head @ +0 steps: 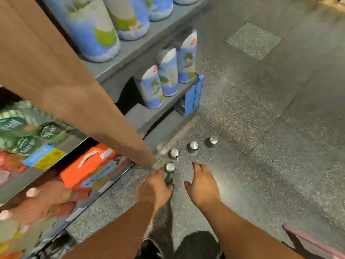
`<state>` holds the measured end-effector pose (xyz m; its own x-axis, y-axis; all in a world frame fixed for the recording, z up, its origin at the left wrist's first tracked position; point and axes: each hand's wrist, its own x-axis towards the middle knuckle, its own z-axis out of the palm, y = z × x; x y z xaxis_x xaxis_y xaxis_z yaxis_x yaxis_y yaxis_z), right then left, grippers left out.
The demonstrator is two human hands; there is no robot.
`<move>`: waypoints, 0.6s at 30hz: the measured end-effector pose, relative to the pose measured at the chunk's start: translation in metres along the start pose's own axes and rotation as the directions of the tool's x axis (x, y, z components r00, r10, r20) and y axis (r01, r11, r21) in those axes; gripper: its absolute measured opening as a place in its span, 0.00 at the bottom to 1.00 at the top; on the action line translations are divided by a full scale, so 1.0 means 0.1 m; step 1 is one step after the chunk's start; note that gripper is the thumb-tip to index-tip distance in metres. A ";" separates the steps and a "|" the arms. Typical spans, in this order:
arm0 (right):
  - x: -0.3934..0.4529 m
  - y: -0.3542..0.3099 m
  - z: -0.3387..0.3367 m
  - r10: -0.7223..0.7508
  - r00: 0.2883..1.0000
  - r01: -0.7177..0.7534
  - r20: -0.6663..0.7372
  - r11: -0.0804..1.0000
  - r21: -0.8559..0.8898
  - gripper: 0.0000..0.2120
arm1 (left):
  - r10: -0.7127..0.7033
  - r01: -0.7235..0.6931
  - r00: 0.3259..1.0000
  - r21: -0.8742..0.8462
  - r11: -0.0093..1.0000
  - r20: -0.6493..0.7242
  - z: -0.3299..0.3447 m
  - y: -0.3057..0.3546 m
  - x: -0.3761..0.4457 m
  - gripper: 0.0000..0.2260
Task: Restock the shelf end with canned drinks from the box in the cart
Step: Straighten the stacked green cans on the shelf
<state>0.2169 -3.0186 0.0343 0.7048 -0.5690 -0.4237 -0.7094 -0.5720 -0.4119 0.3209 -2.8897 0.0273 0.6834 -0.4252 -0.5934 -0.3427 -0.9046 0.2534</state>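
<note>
Four cans (193, 146) upright on floor (261, 128) by shelf end (149, 116). Left hand (155, 187) grips nearest can (169, 168); right hand (202, 184) spread, holding nothing.

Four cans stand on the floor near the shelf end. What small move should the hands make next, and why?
Probably close the left hand on the nearest can and lift it. That hand already touches or nearly touches this can, while the right hand is open and apart from any can. The other three cans stand farther away on the floor, and the lower shelf shows free space beside its blue cans.
</note>
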 end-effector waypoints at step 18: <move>3.03 0.70 2.41 -0.188 0.982 0.188 0.020 0.982 0.009 0.37 | 0.006 -0.005 1.000 0.029 1.000 -0.022 2.18 -0.58 2.98 0.52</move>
<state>0.3795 -3.0886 -0.3176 0.8255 -0.4394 -0.3543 -0.5641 -0.6635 -0.4915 0.4044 -2.9571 -0.3306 0.6951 -0.4311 -0.5753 -0.3652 -0.9011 0.2339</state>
